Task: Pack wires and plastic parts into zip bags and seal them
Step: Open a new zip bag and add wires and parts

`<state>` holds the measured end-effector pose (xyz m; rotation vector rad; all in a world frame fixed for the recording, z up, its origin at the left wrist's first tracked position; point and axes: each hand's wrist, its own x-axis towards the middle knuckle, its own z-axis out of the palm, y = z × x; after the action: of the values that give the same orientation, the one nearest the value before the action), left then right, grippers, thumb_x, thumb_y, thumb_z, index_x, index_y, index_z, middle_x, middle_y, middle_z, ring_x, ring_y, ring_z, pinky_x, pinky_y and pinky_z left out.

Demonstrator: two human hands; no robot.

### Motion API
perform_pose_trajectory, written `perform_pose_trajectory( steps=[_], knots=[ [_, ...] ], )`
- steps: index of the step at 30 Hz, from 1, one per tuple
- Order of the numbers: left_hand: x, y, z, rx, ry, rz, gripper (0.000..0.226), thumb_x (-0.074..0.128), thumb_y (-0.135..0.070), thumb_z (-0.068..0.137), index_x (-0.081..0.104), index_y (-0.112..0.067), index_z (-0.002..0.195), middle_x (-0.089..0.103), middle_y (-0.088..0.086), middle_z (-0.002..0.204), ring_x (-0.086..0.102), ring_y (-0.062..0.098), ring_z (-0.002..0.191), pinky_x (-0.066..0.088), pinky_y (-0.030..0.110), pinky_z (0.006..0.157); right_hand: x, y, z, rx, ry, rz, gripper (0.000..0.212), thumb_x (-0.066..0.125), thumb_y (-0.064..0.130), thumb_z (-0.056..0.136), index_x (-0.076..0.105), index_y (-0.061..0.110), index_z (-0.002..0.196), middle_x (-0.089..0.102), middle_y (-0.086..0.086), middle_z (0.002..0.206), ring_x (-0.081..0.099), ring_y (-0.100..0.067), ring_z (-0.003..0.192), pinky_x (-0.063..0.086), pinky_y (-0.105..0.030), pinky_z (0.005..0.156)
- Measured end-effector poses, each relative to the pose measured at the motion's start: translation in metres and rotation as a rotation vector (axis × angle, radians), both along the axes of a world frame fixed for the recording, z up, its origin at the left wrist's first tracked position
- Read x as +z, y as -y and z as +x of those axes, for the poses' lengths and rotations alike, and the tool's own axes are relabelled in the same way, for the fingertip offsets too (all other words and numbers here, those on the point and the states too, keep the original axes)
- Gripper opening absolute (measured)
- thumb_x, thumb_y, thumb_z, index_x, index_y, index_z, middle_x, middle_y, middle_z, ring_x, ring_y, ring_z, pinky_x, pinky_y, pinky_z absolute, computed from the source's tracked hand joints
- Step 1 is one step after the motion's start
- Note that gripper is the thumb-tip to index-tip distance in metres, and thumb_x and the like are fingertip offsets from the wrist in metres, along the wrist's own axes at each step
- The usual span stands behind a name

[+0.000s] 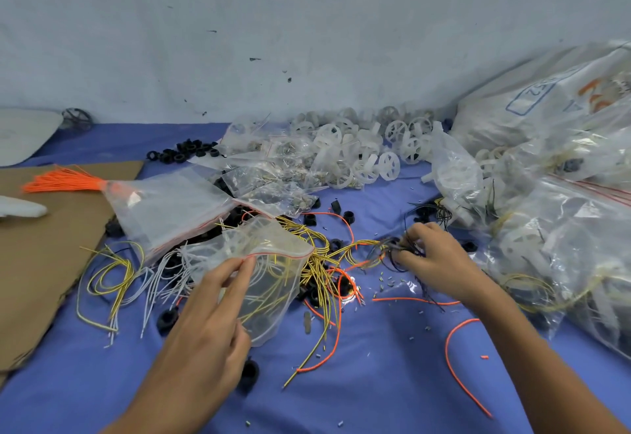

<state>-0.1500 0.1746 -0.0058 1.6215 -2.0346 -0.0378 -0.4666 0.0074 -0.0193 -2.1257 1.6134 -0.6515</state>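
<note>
Two hands: left hand (211, 324) pinches clear red-zipped bag (273, 297), right hand (433, 256) grips dark wires (392, 246).

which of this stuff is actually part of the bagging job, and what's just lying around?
Job: left hand pinching the zip bag; right hand gripping dark wires; loose yellow wires, white wheels and black rings, likely stock to pack.
Lying about: cardboard sheet; printed sack at right.
</note>
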Motion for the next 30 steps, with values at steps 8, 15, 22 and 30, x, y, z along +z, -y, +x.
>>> perform_pose_trajectory(
  steps=[8,15,22,30],
  knots=[
    [-0.001,-0.001,-0.001,0.001,-0.039,-0.001,0.082,0.058,0.003,0.075,0.034,-0.013,0.151,0.038,-0.003,0.144,0.049,0.014,0.113,0.032,0.016,0.096,0.027,0.006,-0.010,-0.078,0.576,0.114,0.009,0.069,0.012,0.087,0.065,0.018,0.093,0.068,0.007,0.079,0.060,-0.003,0.070,0.048,-0.017,0.066],
    [0.001,-0.002,-0.002,0.011,-0.051,-0.004,0.080,0.053,-0.002,0.074,0.035,-0.013,0.151,0.037,-0.004,0.144,0.048,0.013,0.116,0.029,0.013,0.097,0.043,0.008,-0.012,-0.005,1.039,0.229,0.049,0.064,0.007,0.082,0.054,0.019,0.128,0.066,-0.008,0.083,0.066,-0.018,0.072,0.057,-0.035,0.067],
    [0.003,-0.003,-0.002,0.020,-0.036,-0.001,0.079,0.052,-0.002,0.074,0.035,-0.012,0.150,0.038,-0.004,0.144,0.045,0.011,0.122,0.029,0.013,0.097,0.046,0.007,-0.014,-0.020,0.709,0.035,0.050,0.074,0.032,0.086,0.051,0.046,0.128,0.058,0.004,0.127,0.056,-0.010,0.117,0.046,-0.028,0.088],
    [0.001,-0.003,-0.003,0.004,-0.057,0.045,0.094,0.067,0.011,0.070,0.033,-0.018,0.152,0.034,-0.009,0.146,0.043,0.006,0.122,0.026,0.005,0.097,0.061,0.007,-0.006,-0.050,0.390,-0.135,0.006,0.068,0.026,0.089,0.069,0.026,0.083,0.061,-0.015,0.080,0.054,-0.017,0.061,0.047,-0.035,0.059]
  ],
)
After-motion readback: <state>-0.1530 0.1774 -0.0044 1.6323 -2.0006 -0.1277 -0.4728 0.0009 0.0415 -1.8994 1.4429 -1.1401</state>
